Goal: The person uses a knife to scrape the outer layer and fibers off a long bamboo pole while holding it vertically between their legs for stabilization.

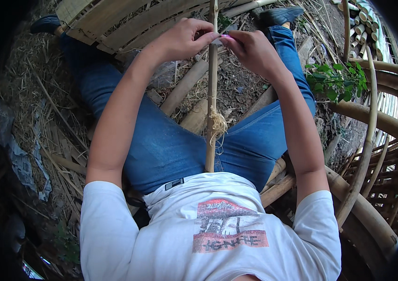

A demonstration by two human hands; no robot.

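A slim wooden stick point(211, 84) stands up between my spread legs, its lower end at my waist. Both of my hands meet at its upper part. My left hand point(185, 40) comes from the left, thumb and forefinger pinched together against the stick; what they grip is too small to make out. On the other side, my right hand point(254, 50) is closed, its fingertips pinching a small pink strip point(225, 35). A whitish scrap point(217, 41) shows at the stick between the fingertips. Lower down, a tangle of straw-coloured fibre string point(218, 122) is tied around the stick.
A slatted wooden panel point(114, 23) lies by my left leg. Bamboo pieces point(186, 86) lie on the littered ground between my legs. At right are a leafy plant point(337, 80), curved bamboo poles point(370, 122) and a stack of cut bamboo point(365, 23). Dry straw covers the left.
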